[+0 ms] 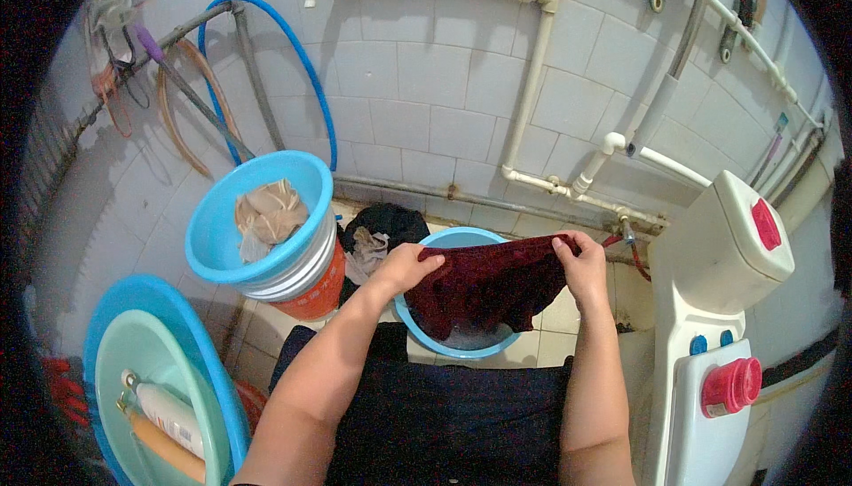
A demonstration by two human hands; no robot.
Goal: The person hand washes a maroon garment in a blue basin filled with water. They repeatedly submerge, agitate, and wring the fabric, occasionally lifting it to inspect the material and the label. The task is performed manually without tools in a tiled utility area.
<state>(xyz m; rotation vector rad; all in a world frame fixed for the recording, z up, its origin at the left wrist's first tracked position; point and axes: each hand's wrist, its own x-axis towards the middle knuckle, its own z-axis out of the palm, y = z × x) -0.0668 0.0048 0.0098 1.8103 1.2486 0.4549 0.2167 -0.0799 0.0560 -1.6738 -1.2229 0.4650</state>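
My left hand (pixel 406 268) and my right hand (pixel 582 264) each pinch a top corner of a dark red garment (pixel 484 284), thumbs pressed on its edge. The cloth is stretched wide between them and hangs down in front of me, its lower edge uneven. Below and behind it is a light blue basin (pixel 460 236) on the floor. Cloudy, sudsy liquid (pixel 470 339) shows in the basin under the cloth; the rest of its inside is hidden.
At left, a blue basin (pixel 209 266) holding beige cloth (pixel 271 209) sits on a stacked bucket (pixel 319 289). Dark clothes (pixel 386 220) lie beside it. A pale green basin (pixel 111 344) with bottles stands lower left. A toilet (pixel 710 260) bearing a red tub (pixel 732 388) stands right.
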